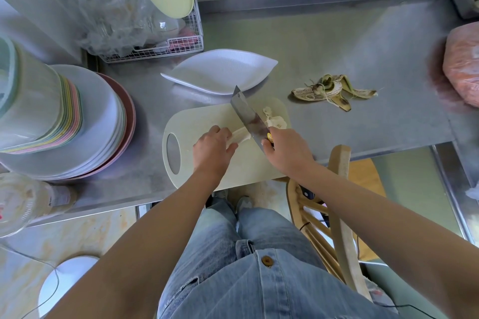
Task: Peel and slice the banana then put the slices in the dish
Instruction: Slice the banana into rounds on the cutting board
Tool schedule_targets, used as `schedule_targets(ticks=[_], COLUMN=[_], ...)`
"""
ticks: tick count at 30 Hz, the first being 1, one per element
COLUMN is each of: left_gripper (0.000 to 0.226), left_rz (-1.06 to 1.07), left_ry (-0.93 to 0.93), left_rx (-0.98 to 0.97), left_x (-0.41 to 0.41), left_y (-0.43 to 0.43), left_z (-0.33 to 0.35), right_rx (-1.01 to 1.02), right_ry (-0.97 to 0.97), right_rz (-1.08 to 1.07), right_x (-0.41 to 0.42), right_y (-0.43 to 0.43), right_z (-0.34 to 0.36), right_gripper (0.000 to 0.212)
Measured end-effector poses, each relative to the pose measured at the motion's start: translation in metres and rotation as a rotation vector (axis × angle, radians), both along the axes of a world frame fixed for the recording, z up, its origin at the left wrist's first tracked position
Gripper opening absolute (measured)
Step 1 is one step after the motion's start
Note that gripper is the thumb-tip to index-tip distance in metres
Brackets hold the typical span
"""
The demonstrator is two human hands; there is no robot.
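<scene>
Now the left hand curls over the banana on the board, long axis 9 to 3. At its 3 o'clock end the right hand grips the knife, blade crossing 11 to 5. Slices lie beyond it, with the dish at 12.

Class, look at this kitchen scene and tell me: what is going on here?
A person is slicing a peeled banana on a cutting board. The left hand holds the banana while the right hand grips a cleaver. A few slices lie beside the blade. The white dish behind the board holds none yet. The peel lies on the counter.
</scene>
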State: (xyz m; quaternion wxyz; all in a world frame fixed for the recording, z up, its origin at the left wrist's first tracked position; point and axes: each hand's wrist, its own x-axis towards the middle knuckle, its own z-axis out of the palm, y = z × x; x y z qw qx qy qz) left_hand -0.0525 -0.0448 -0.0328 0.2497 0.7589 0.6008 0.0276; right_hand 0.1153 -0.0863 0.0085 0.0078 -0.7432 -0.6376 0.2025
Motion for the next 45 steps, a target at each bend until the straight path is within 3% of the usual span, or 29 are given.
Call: schedule_targets(ticks=[13,24,45], left_gripper=[0.027,0.028,0.027], left_rz=[0.002,0.001,0.027], left_ry=[0.036,0.029,0.04], left_rx=[-0.003,-0.009,-0.016], left_x=[0.002,0.002,0.004], left_y=[0.003,0.002,0.002], left_z=[0.0,0.001,0.001], right_rx=[-0.056,0.054,-0.034], right_ry=[0.002,-0.014,0.015], right_rz=[-0.027,-0.01,-0.006], right_x=[-0.01,0.0,-0.009], right_y=[-0.002,-0.002,-0.004], right_z=[-0.024,-0.011,-0.025], right_gripper=[0.021,0.026,0.025])
